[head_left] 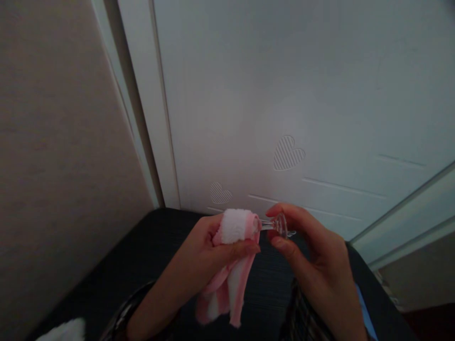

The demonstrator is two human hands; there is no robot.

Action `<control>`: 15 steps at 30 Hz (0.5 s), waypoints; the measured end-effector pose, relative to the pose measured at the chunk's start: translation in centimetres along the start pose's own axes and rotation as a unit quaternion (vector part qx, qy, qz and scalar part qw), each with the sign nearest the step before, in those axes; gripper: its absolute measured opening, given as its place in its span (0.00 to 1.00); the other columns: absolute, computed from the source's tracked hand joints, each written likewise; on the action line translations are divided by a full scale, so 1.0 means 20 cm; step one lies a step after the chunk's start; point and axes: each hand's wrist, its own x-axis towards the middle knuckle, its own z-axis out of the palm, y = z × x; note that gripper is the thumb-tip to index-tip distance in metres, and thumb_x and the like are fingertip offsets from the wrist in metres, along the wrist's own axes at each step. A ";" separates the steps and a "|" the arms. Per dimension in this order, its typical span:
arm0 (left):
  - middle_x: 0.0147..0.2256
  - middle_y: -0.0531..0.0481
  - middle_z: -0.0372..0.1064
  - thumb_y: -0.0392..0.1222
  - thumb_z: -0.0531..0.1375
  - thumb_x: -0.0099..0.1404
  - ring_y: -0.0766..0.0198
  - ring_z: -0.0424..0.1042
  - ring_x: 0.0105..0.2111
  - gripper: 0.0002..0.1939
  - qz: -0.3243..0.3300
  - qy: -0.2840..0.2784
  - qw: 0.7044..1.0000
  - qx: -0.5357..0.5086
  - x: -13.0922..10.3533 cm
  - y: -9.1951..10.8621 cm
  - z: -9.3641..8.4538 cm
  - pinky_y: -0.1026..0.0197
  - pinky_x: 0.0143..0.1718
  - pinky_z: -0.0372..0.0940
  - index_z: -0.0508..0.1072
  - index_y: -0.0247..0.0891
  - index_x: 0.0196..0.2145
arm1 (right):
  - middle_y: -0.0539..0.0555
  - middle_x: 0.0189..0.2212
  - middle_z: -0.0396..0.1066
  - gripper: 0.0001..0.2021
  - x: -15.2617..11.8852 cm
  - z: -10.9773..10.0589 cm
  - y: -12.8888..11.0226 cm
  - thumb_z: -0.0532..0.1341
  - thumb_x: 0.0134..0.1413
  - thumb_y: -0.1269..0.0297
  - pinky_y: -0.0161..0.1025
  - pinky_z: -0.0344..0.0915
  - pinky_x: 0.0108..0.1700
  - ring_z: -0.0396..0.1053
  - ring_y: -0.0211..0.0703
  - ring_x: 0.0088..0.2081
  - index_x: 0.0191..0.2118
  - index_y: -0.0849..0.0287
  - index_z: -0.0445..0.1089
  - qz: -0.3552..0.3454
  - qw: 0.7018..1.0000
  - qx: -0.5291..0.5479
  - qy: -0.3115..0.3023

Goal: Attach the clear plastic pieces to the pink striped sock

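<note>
A pink and white striped cloth (pixel 236 226) is bunched in my left hand (pixel 216 253), whose fingers and thumb are closed round it. The cloth wraps one end of a small clear stemmed glass, and its loose end hangs below my palm. Only the stem and the round foot (pixel 281 225) of the glass show, pointing to the right; the bowl is hidden in the cloth. My right hand (pixel 314 258) has its thumb and fingers curled round the foot end of the glass. Both hands are above the dark table.
Beneath my hands is a dark table (pixel 265 296). Right behind it stands a white panel (pixel 249 118) with embossed hearts, and a beige wall (pixel 64 142) is at the left. Something white (pixel 66 330) lies at the bottom left, and a blue edge (pixel 365 310) shows beside my right wrist.
</note>
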 end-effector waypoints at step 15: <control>0.22 0.56 0.65 0.40 0.65 0.51 0.70 0.59 0.22 0.06 0.034 -0.014 0.997 0.067 -0.02 -0.02 -0.01 0.70 0.22 0.57 0.74 0.36 0.27 | 0.45 0.26 0.72 0.08 -0.01 -0.03 -0.02 0.64 0.53 0.61 0.30 0.63 0.30 0.69 0.36 0.29 0.40 0.52 0.71 0.001 1.000 0.002 0.000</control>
